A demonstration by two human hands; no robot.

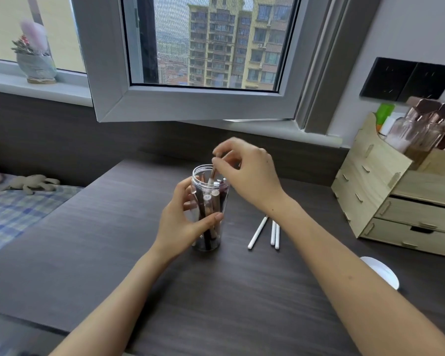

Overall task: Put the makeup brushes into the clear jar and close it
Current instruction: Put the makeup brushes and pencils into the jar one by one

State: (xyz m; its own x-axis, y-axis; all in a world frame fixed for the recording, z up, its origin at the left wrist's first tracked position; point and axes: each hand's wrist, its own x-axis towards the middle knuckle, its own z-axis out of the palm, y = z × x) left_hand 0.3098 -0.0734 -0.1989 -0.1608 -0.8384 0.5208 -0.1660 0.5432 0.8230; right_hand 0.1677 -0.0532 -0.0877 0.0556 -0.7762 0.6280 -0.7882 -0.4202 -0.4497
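A clear plastic jar (pixel 205 173) stands upright and lidless on the dark wooden desk (pixel 113 253), with several makeup brushes inside it. My left hand (pixel 183 219) wraps around the jar's side. My right hand (pixel 244 170) hovers over the jar's mouth, its thumb and fingers pinching the top of a rose-gold brush (pixel 212 173) that reaches down into the jar. Three white-handled brushes (pixel 274 232) lie on the desk just right of the jar, partly hidden under my right forearm. A white round lid (pixel 382 271) lies on the desk near the right edge.
A wooden drawer organizer (pixel 385 199) holding bottles stands at the right. An open window sash (pixel 190 104) juts out over the back of the desk. A bed with a checked cover (pixel 16 214) lies to the left.
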